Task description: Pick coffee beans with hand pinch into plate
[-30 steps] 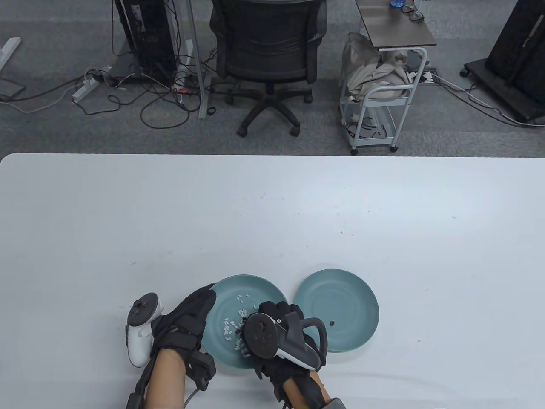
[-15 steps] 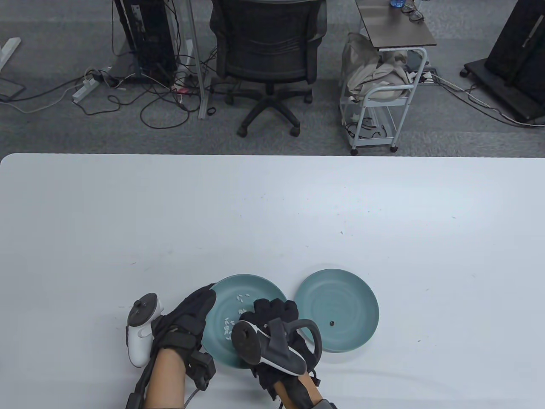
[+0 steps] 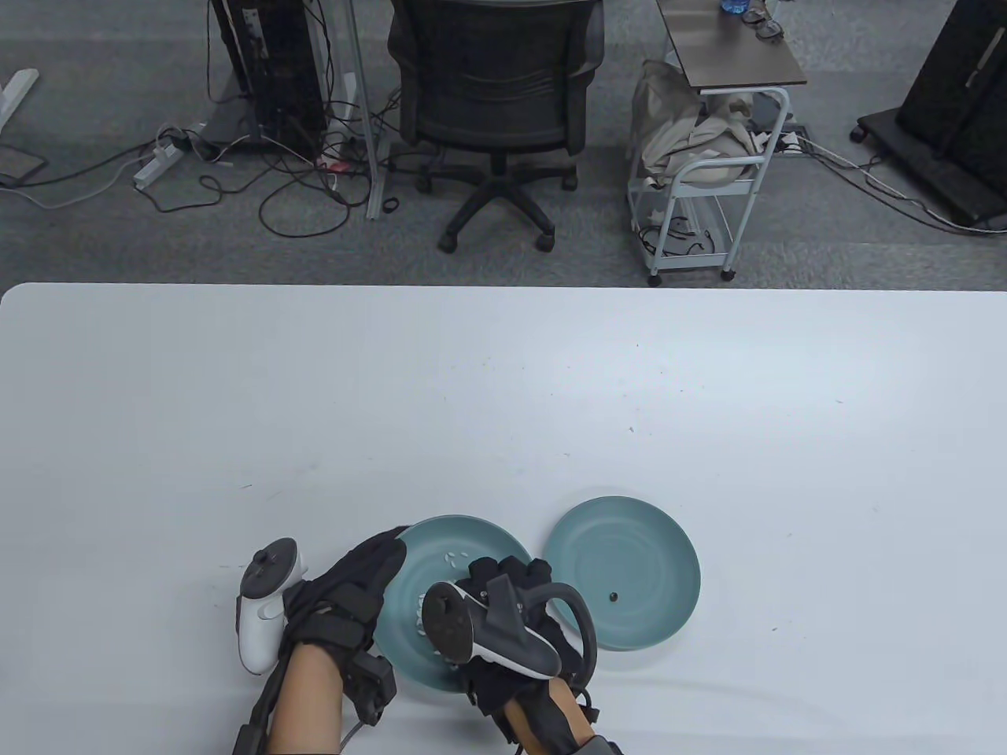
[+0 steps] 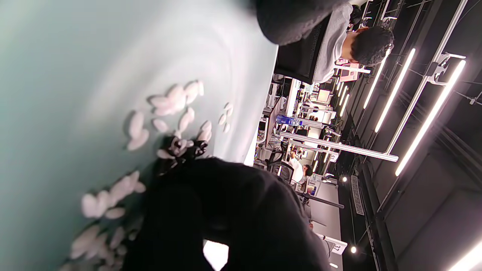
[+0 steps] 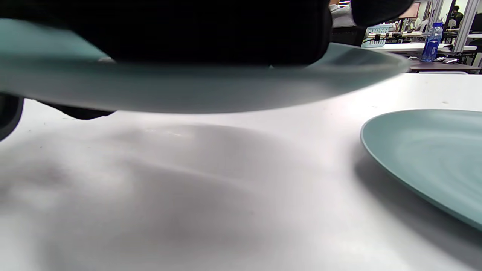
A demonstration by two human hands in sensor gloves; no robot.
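Two teal plates lie near the table's front edge. The left plate point(image 3: 440, 543) holds several white grains point(image 4: 173, 98) and a few dark coffee beans point(image 4: 184, 148). My left hand point(image 3: 385, 554) grips this plate's left rim; the right wrist view shows the plate point(image 5: 188, 86) raised off the table. My right hand point(image 3: 503, 570) reaches down into it, its fingertips point(image 4: 196, 169) at the beans; the grip itself is hidden. The right plate point(image 3: 629, 550) holds one coffee bean point(image 3: 614, 597).
The white table point(image 3: 503, 393) stretches wide beyond the plates, with small dark specks on it. The right plate's rim point(image 5: 376, 143) lies close to the right of my right hand. An office chair point(image 3: 492, 94) and a cart point(image 3: 708, 157) stand beyond the far edge.
My right hand has moved left and toward me over the left plate. The left plate has shifted slightly toward me, and my left hand's fingers have slid further onto its rim.
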